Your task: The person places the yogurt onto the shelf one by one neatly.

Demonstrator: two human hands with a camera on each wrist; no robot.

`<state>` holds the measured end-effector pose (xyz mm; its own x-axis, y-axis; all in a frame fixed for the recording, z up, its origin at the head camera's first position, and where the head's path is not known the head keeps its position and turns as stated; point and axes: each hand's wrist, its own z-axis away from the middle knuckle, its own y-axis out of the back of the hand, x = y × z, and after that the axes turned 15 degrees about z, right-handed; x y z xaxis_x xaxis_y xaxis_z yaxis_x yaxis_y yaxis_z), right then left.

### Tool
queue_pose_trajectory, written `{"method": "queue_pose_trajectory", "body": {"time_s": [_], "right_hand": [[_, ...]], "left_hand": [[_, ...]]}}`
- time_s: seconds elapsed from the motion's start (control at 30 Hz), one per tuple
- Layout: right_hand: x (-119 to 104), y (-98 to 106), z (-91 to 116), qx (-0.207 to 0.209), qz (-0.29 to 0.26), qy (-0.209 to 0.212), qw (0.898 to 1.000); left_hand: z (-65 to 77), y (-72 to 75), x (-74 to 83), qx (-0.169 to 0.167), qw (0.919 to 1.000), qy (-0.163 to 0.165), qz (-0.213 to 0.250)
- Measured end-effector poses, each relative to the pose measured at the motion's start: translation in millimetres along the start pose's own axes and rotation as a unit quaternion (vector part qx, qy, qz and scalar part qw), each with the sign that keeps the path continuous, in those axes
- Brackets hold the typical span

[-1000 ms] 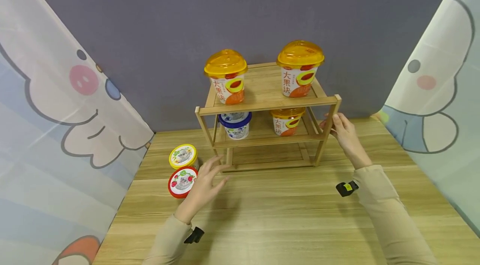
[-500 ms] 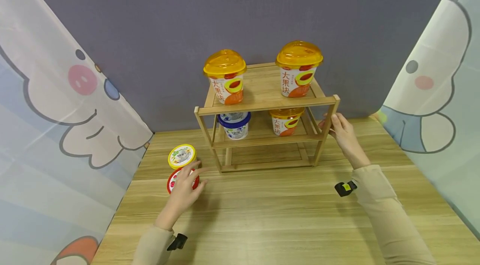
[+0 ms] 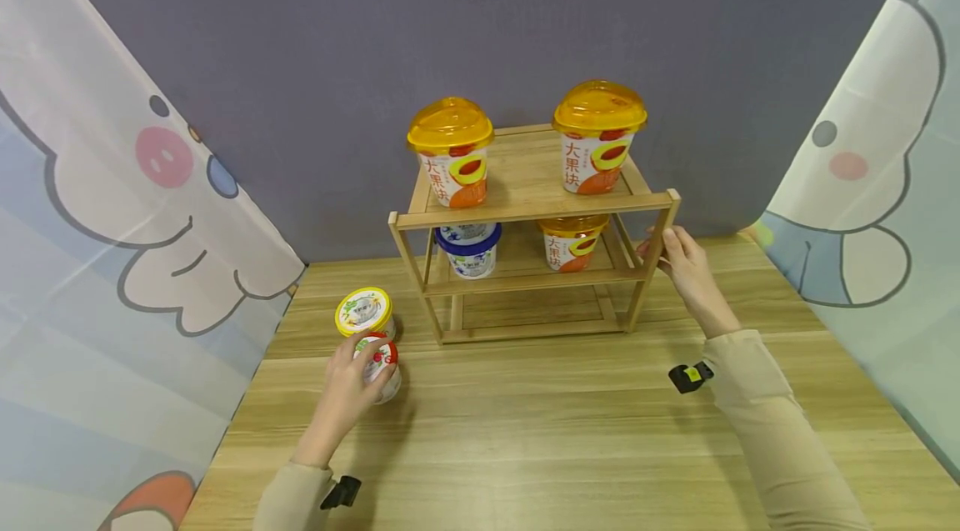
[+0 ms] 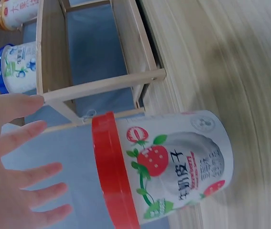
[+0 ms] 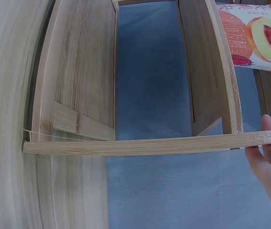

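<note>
My left hand is at a strawberry cup with a red lid. The left wrist view shows its fingers spread, a gap between them and the lid of the cup. Just behind that cup stands a yellow-lidded cup. My right hand grips the right front post of a wooden rack. In the right wrist view the fingertips come round the post.
Two peach cups with orange dome lids, one left and one right, stand on the top shelf. A blue-lidded cup and another peach cup occupy the middle shelf. A grey backdrop rises behind.
My left hand has moved left and down from in front of the rack to the red-lidded cup, whose white side shows now. The right hand stays on the post.
</note>
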<state>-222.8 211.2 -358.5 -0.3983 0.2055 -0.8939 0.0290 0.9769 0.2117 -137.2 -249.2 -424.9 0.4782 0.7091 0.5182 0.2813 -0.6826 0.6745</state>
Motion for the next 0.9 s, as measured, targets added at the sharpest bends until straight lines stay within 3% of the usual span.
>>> {"method": "queue_pose_trajectory", "body": {"time_s": [0.37, 0.7, 0.9], "right_hand": [[-3, 0, 1, 0.001, 0.011, -0.004, 1.000], [18, 5, -4, 0.008, 0.015, -0.006, 1.000], [15, 4, -4, 0.009, 0.006, -0.007, 1.000]], "left_hand": [[7.5, 1.4, -9.3, -0.019, 0.9985, 0.041, -0.030], [12.7, -1.0, -15.8, -0.055, 0.9933, 0.098, -0.025], [14.0, -2.8, -19.2, -0.058, 0.9920, 0.109, -0.026]]}}
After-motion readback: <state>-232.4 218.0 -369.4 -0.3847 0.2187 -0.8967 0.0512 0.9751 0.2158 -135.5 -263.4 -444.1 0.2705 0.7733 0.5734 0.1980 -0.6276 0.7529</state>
